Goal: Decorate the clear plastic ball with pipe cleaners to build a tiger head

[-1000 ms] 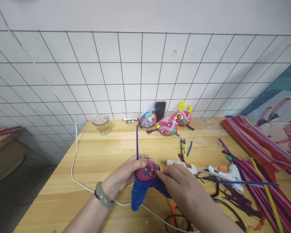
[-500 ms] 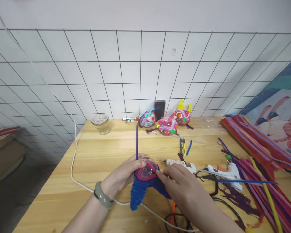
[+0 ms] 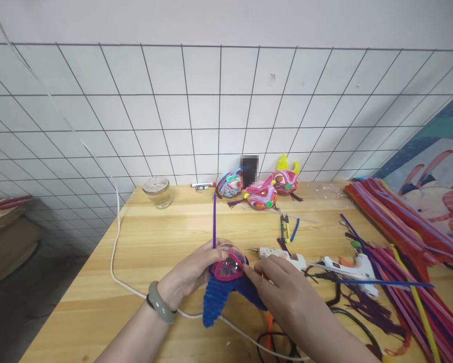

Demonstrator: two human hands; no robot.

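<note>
1. Head view, hands: the left hand (image 3: 190,272) cups the near-left side of a clear dome (image 3: 229,261) edged in pink, fingers curled around it. The right hand (image 3: 287,295) presses its fingertips (image 3: 249,273) against the dome's right rim, fingers narrow and closed on it.
2. Head view, workpiece: the dome sits at the near centre of the wooden table (image 3: 154,237), on a blue pipe-cleaner body (image 3: 215,300). A purple pipe cleaner (image 3: 213,222) stands up from behind the dome.
3. Head view, surroundings: a glue gun (image 3: 347,267) lies just right of the hands; loose pipe cleaners (image 3: 404,237) fill the right side. Three finished figures (image 3: 260,189) and a glass jar (image 3: 157,191) stand at the far edge.
4. Risk, as a judgement: uneven pressure could shift the pink edging or tip the dome; the white cord (image 3: 115,242) under the left wrist could snag.
5. Hidden: the palms cover the dome's lower sides, so its join to the body cannot be made out.
</note>
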